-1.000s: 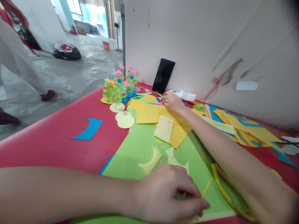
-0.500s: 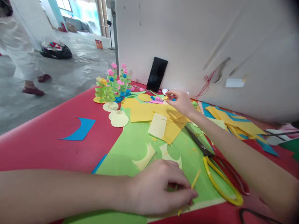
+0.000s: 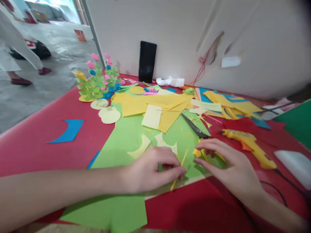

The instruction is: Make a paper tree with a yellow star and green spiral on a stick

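My left hand (image 3: 155,168) rests on a light green paper sheet (image 3: 126,136) and pinches a thin yellow strip (image 3: 180,168) along with a small green bit. To its right, my right hand (image 3: 225,163) lies over the yellow handles of the scissors (image 3: 196,131). Its thumb and forefinger are closed on a small yellow piece (image 3: 196,152). The two hands nearly meet over the sheet's near right corner.
Yellow paper sheets (image 3: 150,106) and pale cut-outs lie behind the hands. A yellow glue gun (image 3: 245,142) and white foam (image 3: 293,163) sit right. Green paper trees (image 3: 97,81) and a black phone (image 3: 147,61) stand at the back. A person (image 3: 14,42) walks far left.
My right hand has come back from the far pile of small pieces to the scissors beside my left hand. The view has swung right, which brought the glue gun into sight.
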Available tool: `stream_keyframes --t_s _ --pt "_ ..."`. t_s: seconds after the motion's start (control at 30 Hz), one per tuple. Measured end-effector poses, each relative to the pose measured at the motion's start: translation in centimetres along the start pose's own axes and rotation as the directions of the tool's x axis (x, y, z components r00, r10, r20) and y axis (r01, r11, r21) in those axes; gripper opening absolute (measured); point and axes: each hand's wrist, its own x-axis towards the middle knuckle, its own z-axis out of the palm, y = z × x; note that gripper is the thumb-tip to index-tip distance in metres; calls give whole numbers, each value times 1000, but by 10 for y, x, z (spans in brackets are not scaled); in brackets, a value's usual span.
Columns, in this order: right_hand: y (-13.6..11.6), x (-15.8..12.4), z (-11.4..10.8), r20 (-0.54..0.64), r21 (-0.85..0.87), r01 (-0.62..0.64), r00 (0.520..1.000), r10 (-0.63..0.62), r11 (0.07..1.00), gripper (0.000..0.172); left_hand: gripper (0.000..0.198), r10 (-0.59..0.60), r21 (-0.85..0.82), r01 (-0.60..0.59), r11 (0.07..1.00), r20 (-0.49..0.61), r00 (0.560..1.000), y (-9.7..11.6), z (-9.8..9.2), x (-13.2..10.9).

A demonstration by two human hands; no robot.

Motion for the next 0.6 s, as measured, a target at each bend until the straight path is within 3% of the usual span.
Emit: stream_keyframes --t_s 0.23,0.6 --pt "-2 -9 15 10 68 -13 1000 12 998 16 26 -30 5 30 1000 23 999 4 -4 -1" --pt "2 -8 22 32 30 7 999 -7 1000 17 24 -53 11 53 999 31 998 6 -5 0"
